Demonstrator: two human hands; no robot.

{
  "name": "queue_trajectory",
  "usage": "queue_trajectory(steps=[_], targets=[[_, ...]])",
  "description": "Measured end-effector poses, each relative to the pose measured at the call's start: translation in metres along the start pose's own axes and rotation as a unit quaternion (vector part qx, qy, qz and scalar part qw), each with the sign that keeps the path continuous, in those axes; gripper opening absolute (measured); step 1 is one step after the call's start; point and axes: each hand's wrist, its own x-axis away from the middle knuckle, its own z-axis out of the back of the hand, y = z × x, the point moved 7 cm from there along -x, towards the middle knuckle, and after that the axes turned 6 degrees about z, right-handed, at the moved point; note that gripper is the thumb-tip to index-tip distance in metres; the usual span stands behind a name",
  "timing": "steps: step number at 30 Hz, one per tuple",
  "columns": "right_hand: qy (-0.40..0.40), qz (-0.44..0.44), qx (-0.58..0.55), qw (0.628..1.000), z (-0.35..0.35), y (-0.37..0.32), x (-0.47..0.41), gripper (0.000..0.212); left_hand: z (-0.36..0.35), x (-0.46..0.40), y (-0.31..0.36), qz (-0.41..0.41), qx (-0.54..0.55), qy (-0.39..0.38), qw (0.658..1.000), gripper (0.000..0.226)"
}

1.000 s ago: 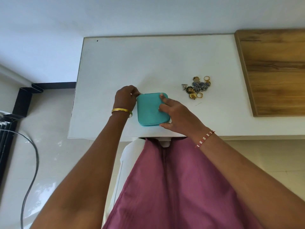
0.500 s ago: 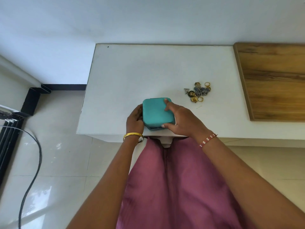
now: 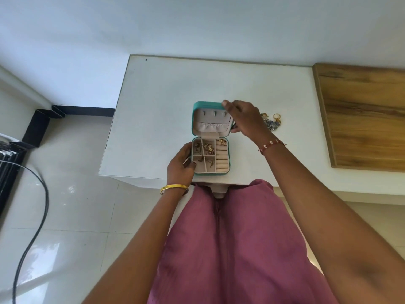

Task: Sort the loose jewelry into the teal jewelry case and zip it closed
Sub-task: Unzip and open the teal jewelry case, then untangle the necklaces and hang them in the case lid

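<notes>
The teal jewelry case [image 3: 194, 119] lies open near the front edge of the white table [image 3: 162, 95]. Its lid stands back, showing a beige lining with hooks and a pocket. The base holds beige compartments with a few gold pieces and a column of ring rolls. My left hand [image 3: 180, 165] grips the base's left side. My right hand [image 3: 245, 118] holds the lid's right edge, fingers over its top corner. A pile of loose jewelry [image 3: 272, 122], gold rings and grey-blue pieces, lies on the table just right of my right hand, partly hidden by it.
A wooden board [image 3: 363, 115] covers the table's right part. The case sits close to the table's front edge, above my pink garment [image 3: 230, 238]. A black cable [image 3: 37, 216] runs over the tiled floor at the left.
The case was shut and being unzipped by my left hand; now its lid is swung open. My right hand moved from the lid's top to its right edge; my left holds the base.
</notes>
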Motion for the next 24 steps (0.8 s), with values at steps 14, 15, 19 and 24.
queue_trajectory(steps=[14,15,19,24], targets=[[0.098,-0.030,0.025,0.994,-0.011,0.020,-0.034,0.026,0.001,0.001,0.002,0.001,0.005,0.000,1.000,0.060],[0.111,-0.029,0.026,0.993,-0.011,0.022,-0.033,0.024,0.001,0.002,0.002,0.001,0.003,0.002,1.000,0.060],[0.148,-0.030,0.017,0.988,-0.010,0.027,-0.025,0.019,0.000,0.003,0.004,-0.007,-0.025,0.006,1.000,0.058],[0.167,-0.004,-0.016,0.986,-0.001,0.021,-0.006,0.019,-0.003,0.004,0.006,-0.004,-0.050,0.017,0.999,0.059]])
